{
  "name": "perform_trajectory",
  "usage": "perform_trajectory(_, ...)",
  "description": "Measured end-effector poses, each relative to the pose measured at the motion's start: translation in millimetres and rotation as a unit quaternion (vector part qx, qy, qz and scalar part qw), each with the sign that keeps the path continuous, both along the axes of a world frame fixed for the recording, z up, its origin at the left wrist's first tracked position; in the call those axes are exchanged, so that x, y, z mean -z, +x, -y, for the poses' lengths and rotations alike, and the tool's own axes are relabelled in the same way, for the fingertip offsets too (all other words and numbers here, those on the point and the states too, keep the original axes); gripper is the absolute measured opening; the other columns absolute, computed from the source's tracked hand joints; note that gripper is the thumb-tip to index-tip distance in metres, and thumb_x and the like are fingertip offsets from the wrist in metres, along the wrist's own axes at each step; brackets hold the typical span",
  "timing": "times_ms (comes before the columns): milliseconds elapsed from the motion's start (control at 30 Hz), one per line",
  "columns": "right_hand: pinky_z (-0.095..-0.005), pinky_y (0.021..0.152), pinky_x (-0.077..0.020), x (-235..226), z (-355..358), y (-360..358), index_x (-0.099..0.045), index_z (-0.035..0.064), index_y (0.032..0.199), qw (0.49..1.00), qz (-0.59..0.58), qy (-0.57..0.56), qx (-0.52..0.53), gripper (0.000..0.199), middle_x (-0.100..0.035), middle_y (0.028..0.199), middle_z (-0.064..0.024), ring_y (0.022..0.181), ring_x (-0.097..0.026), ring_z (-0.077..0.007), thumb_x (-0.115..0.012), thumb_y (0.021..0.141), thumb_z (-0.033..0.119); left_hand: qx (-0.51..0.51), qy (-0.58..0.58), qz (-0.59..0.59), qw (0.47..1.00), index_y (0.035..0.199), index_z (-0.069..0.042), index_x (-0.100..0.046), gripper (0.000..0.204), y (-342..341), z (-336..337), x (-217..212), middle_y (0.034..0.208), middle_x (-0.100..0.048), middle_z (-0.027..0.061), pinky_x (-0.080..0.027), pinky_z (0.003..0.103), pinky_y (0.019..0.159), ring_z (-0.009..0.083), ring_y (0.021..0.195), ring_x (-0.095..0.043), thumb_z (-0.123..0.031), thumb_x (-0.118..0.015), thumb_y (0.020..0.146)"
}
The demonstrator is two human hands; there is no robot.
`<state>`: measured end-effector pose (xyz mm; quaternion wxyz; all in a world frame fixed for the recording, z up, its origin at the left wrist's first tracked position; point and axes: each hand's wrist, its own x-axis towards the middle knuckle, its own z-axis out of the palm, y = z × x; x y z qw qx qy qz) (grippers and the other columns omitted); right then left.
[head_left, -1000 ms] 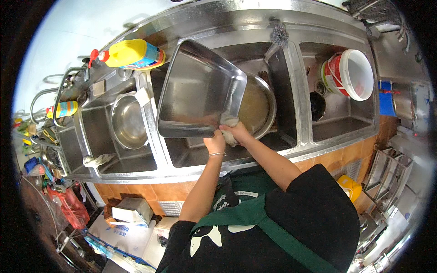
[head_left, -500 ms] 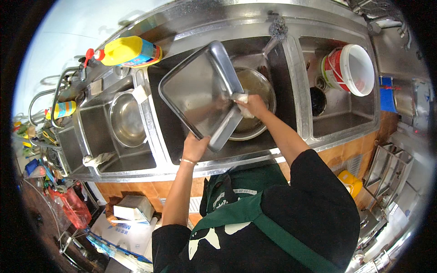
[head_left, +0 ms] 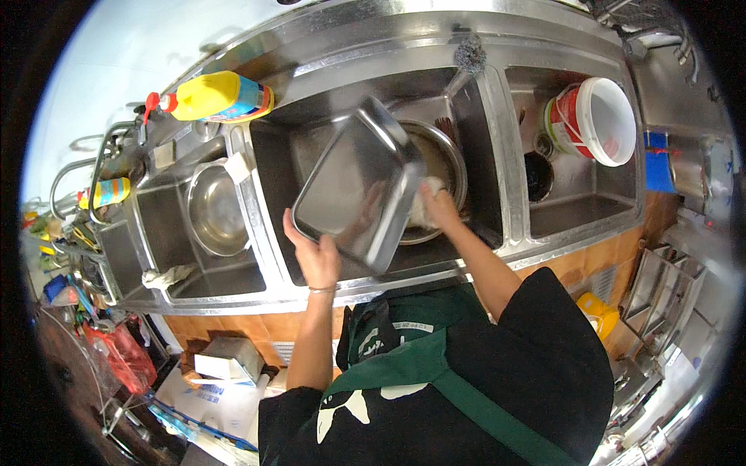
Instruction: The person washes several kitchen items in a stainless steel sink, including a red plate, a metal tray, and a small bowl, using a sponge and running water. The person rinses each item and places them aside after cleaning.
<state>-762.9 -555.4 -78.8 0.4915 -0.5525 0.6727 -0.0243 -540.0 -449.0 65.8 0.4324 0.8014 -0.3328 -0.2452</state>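
A deep rectangular stainless steel pan is tilted over the middle sink. My left hand grips its near left edge, thumb and fingers closed on the rim. My right hand is closed on a whitish cloth beside the pan's right outer wall; whether the cloth touches the metal is hard to tell. Partly hidden behind the pan, a round metal basin with cloudy liquid sits in the same sink.
A yellow bottle lies on the ledge at back left. In the left sink is another round metal bowl. The right sink holds a white bucket. A steel scourer rests on the back rim, and a rag hangs over the left divider.
The pan has swung right and nearer to me. My left hand has shifted left along its edge, and my right hand with the cloth has come down beside the outer wall.
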Motion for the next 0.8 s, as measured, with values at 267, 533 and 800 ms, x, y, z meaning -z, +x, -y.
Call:
perform_trajectory(267, -0.0479, 0.065, -0.0470, -33.8, 17.2, -9.5, -0.058, -0.0077, 0.076, 0.981, -0.073, -0.116, -0.136, 0.044, -0.060, 0.077, -0.0271, 0.071, -0.059, -0.0414, -0.054, 0.085, 0.035, 0.104, 0.227, 0.152, 0.956, 0.133, -0.002, -0.015, 0.064, 9.7, 72.8, -28.7, 0.086, -0.059, 0.0333, -0.046, 0.052, 0.073, 0.0492, 0.078, -0.057, -0.011, -0.045, 0.077)
perform_trajectory(533, -0.0452, 0.096, -0.0351, -2.9, 8.3, 23.3, -0.058, 0.0055, 0.113, 0.985, 0.038, -0.077, -0.149, 0.039, -0.045, 0.127, -0.0212, 0.119, -0.041, -0.0361, -0.052, 0.085, 0.032, 0.229, 0.407, 0.110, 0.877, 0.125, 0.008, -0.020, 0.060, -1.8, 127.6, -0.4, 0.093, -0.059, 0.0323, -0.044, 0.047, 0.084, 0.0456, 0.089, -0.058, -0.020, -0.048, 0.080)
perform_trajectory(800, -0.0453, 0.097, -0.0328, 105.5, 50.7, 38.4, -0.051, 0.0040, 0.118, 0.993, 0.063, -0.028, -0.099, 0.032, -0.045, 0.127, -0.0193, 0.119, -0.042, -0.0334, -0.043, 0.090, 0.017, 0.172, 0.346, 0.079, 0.919, 0.135, 0.003, -0.012, 0.064, -14.6, 129.6, 48.5, 0.093, -0.057, 0.0362, -0.041, 0.050, 0.084, 0.0499, 0.092, -0.054, -0.039, -0.034, 0.092)
